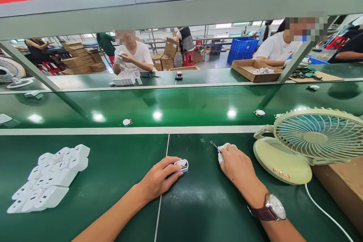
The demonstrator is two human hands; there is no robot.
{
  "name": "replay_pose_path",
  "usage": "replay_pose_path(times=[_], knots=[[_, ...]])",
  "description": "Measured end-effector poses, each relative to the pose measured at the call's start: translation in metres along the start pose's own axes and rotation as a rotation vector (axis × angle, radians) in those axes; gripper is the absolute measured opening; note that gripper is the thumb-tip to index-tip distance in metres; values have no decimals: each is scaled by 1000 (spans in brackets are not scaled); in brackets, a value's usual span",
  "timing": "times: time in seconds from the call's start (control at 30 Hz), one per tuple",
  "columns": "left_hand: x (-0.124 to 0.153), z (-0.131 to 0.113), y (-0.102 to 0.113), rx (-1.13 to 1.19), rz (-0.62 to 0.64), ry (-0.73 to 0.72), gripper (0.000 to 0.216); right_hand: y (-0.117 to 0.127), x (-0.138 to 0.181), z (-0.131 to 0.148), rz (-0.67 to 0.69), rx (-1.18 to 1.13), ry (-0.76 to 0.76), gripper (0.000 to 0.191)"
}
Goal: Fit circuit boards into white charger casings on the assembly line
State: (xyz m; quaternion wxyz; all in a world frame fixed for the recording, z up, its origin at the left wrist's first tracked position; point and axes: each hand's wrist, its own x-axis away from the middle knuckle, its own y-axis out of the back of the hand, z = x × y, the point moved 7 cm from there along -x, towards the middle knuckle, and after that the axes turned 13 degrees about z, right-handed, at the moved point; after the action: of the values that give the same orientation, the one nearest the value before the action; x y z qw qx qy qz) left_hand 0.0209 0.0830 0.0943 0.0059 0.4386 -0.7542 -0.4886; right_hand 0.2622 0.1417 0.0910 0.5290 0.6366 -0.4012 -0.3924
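My left hand (160,178) rests on the green bench and pinches a small white charger housing (182,165) at its fingertips. My right hand (236,166) lies to the right of it, with white finger cots on the fingertips, closed on thin metal tweezers (214,145) that point up and left. A wristwatch (272,207) sits on my right wrist. A heap of several white charger housings (51,179) lies at the left of the bench, well apart from both hands.
A cream desk fan (309,141) stands right of my right hand, its cable (326,213) trailing toward me, beside a cardboard box (344,187). Small parts (127,122) ride the green conveyor belt (181,107). Across it, people work beside a cardboard tray (255,70).
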Motion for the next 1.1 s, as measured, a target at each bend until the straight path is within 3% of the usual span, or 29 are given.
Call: replay_pose_path(times=[0.1,0.23,0.3,0.37,0.57,0.73,0.83,0.97,1.1], knots=[[1,20,-2,310,-61,229,11,6,0,3,-90,53,15,15],[13,52,-12,1071,-261,635,36,25,5,16,-345,14,126,19],[17,57,-11,1289,-379,721,40,30,9,28,-422,-47,231,22],[18,59,-7,1341,-431,753,41,31,12,42,-438,-102,323,22],[16,55,-3,1166,-388,729,45,26,19,73,-402,-215,468,24],[-2,60,16,734,-300,633,38,12,21,86,-364,-243,550,31],[-22,88,47,489,-319,631,30,3,22,88,-404,-255,563,38],[-37,145,102,208,-444,701,23,-7,23,87,-469,-258,555,43],[-27,183,126,15,-511,771,22,-19,21,81,-461,-256,568,26]])
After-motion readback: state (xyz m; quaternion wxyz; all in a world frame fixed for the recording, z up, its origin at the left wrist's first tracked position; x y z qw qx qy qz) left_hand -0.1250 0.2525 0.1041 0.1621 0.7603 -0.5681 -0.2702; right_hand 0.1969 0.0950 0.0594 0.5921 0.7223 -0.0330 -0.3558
